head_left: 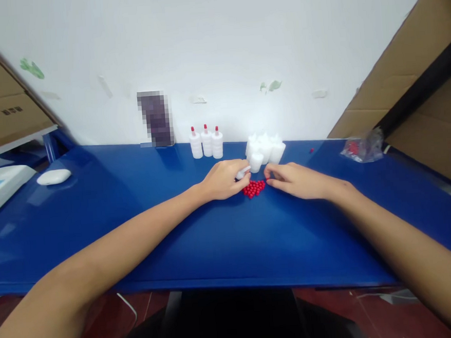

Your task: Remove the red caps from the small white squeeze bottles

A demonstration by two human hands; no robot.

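Observation:
My left hand [226,179] is wrapped round a white squeeze bottle [243,173], whose pale tip points to the right; most of its body is hidden in the fingers. Just right of it, my right hand [298,179] pinches a small red cap [267,179] between thumb and fingertips. Between and below the hands lies a pile of red caps [253,189] on the blue table. Behind the hands is a cluster of white bottles [265,148] without red tips. Farther left stand three white bottles [207,143] upright with red caps on their nozzles.
A crumpled clear bag [363,146] with red pieces lies at the right, near one loose red cap [312,150]. On the left are a white rounded case [53,177] and a white device [3,187]. Cardboard [393,85] leans at the right, and a white wall [224,45] backs the table.

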